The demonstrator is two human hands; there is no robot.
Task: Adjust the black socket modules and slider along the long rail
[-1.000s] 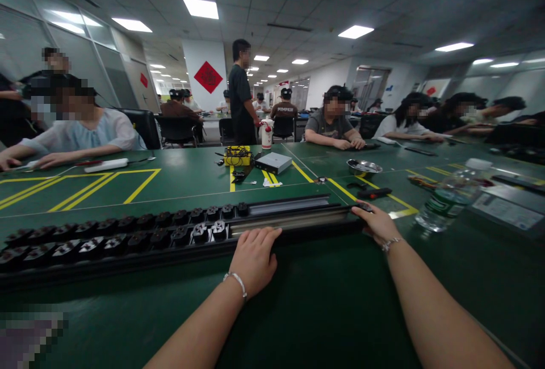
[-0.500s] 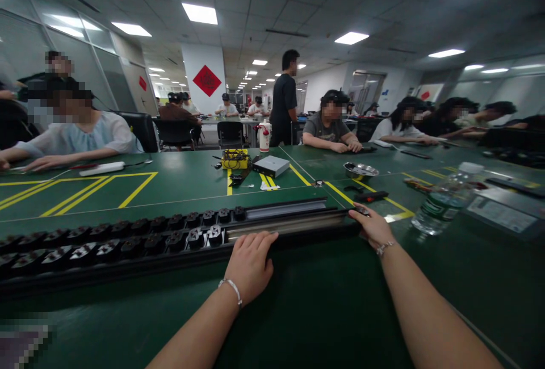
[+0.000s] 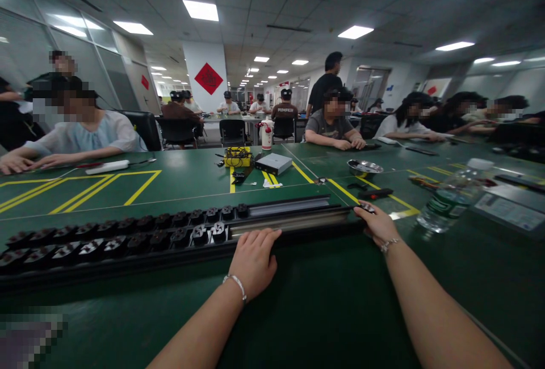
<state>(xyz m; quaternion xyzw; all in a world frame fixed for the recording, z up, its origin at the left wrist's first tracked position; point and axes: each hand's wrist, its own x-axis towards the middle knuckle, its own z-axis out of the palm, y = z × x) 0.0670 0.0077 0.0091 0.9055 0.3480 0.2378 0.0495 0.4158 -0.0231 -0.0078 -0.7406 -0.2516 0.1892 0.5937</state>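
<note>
Left hand [image 3: 254,260]: flat on black rail [image 3: 293,222], fingers together.
Right hand [image 3: 377,225]: at rail's end; grip unclear.

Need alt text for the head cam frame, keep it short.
Two bare hands on a long black rail across a green table: left hand flat on its near edge, right hand at its right end. Small black parts fill the rail's left half; a water bottle is at right; people sit around.
</note>
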